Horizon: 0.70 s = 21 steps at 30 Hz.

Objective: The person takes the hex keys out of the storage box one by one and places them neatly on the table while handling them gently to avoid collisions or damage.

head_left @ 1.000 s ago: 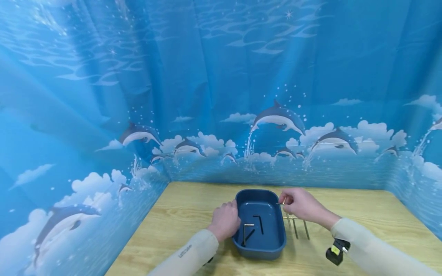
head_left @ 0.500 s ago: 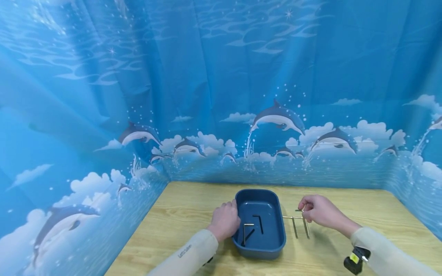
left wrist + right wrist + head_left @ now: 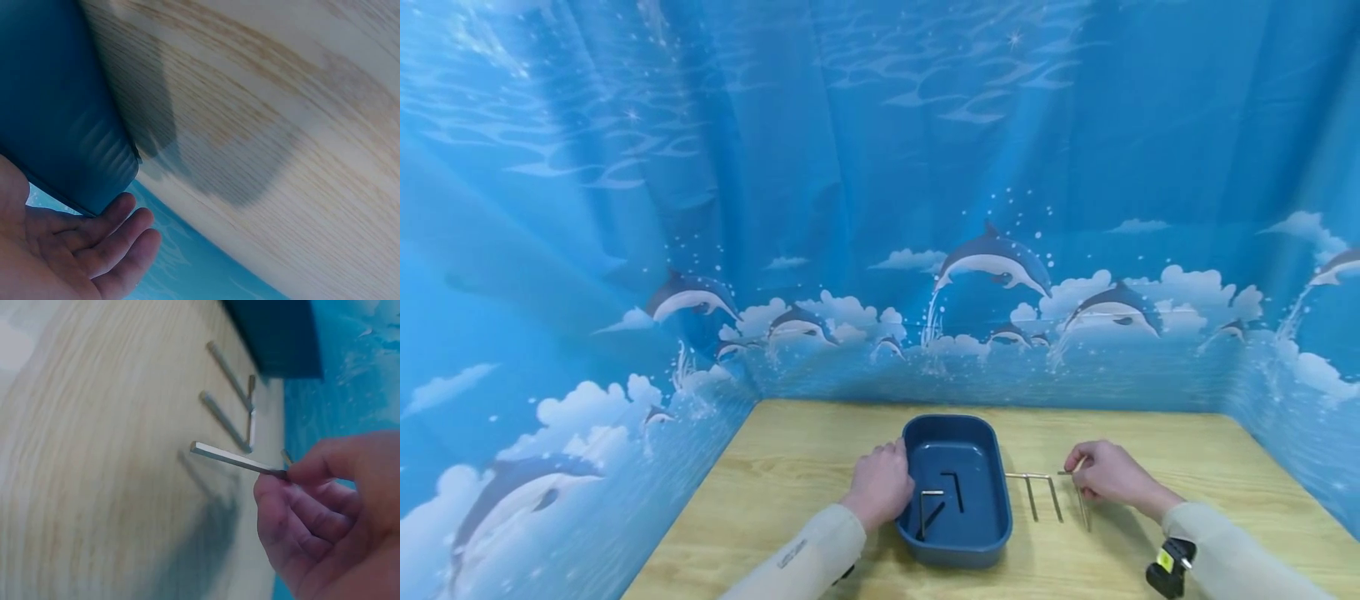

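Observation:
In the head view my left hand (image 3: 882, 485) holds the left rim of a blue rectangular box (image 3: 955, 557). The left wrist view shows the hand's (image 3: 81, 256) lower fingers loosely bent by the box's corner (image 3: 106, 169); the grip itself is partly hidden. Right of the box, my right hand (image 3: 1111, 475) pinches an L-shaped hex key (image 3: 1084, 510) between thumb and fingers, its long arm (image 3: 231, 459) sticking out over the table. Two more hex keys (image 3: 1032, 500) (image 3: 1056, 502) lie side by side between box and hand. Inside the box rest a brass-coloured hex key (image 3: 922, 512) and two black ones (image 3: 958, 492) (image 3: 936, 512).
The wooden table (image 3: 805, 450) carries the box and keys. A blue dolphin-print curtain (image 3: 850, 208) closes off its back and sides. A small black device (image 3: 1168, 565) is strapped at the right wrist.
My right hand has carried its hex key rightward from the box's right rim, past the other two keys, and down towards the table. The left hand stays on the box.

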### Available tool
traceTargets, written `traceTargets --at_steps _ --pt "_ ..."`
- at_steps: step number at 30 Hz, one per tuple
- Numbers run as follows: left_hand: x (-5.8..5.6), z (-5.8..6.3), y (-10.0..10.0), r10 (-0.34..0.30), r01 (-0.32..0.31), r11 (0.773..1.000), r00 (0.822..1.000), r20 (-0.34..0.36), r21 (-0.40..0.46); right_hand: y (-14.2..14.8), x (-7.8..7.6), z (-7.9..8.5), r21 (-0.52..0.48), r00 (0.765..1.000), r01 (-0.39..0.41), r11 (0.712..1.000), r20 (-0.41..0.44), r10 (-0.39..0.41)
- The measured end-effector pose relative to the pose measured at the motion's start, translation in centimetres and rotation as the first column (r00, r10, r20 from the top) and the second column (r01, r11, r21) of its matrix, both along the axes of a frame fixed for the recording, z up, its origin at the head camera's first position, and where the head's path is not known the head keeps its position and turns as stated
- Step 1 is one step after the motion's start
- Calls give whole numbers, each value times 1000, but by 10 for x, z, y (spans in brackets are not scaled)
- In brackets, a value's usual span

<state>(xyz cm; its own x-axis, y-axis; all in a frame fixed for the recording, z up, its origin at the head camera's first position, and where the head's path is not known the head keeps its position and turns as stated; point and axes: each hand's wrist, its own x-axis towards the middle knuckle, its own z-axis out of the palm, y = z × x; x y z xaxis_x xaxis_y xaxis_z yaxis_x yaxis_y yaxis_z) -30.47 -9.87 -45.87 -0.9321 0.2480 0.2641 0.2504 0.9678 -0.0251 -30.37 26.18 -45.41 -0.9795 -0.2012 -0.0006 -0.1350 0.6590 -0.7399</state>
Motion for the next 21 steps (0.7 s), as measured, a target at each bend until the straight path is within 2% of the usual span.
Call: traceTargets --at_steps 3,10,21 --pt "0 -1 -2 11 -11 1000 1000 3 -8 0 -4 -9 -2 999 34 999 15 -34" --pt "2 -2 -3 6 -6 1000 1000 -15 2 0 -10 -22 85 991 126 988 29 -129" --pt "-1 -1 0 14 -14 1000 1000 4 6 -1 -10 -24 143 993 114 983 -9 -114"
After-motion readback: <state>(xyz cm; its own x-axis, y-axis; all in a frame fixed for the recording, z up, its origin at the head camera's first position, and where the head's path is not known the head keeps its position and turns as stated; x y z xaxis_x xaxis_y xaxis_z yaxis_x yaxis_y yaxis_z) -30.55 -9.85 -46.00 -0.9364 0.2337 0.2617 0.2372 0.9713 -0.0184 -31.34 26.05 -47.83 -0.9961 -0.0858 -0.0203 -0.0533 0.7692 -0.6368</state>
